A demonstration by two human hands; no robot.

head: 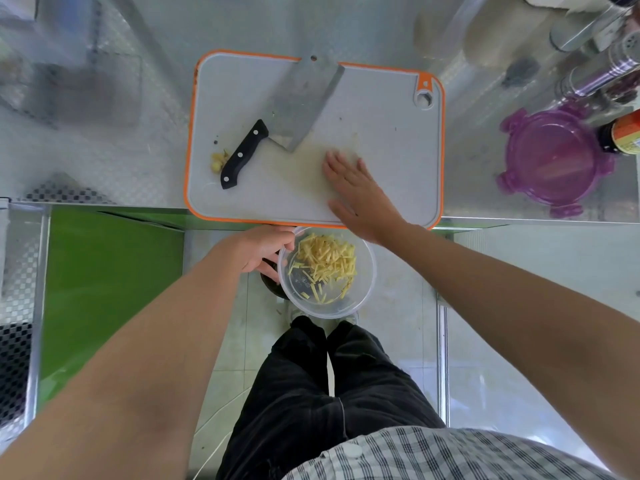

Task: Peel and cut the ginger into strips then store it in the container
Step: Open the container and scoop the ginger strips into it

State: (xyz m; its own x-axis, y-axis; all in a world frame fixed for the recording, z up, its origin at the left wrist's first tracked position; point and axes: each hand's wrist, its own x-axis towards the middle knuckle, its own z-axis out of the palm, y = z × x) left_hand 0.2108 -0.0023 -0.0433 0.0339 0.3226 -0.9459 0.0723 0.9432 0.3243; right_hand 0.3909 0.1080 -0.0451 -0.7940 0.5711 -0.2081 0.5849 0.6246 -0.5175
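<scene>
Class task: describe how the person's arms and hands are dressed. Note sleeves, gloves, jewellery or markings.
Both forearms are bare; no sleeves reach into view. The left hand and right hand wear no gloves, and no watch, bracelet or ring shows. Below are a grey-and-white checked shirt and dark trousers.

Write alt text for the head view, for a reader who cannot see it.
A left hand holds a clear container of ginger strips at the counter edge, while the right hand lies flat on the cutting board. A cleaver and ginger scraps lie on the board; a purple lid sits nearby.
</scene>
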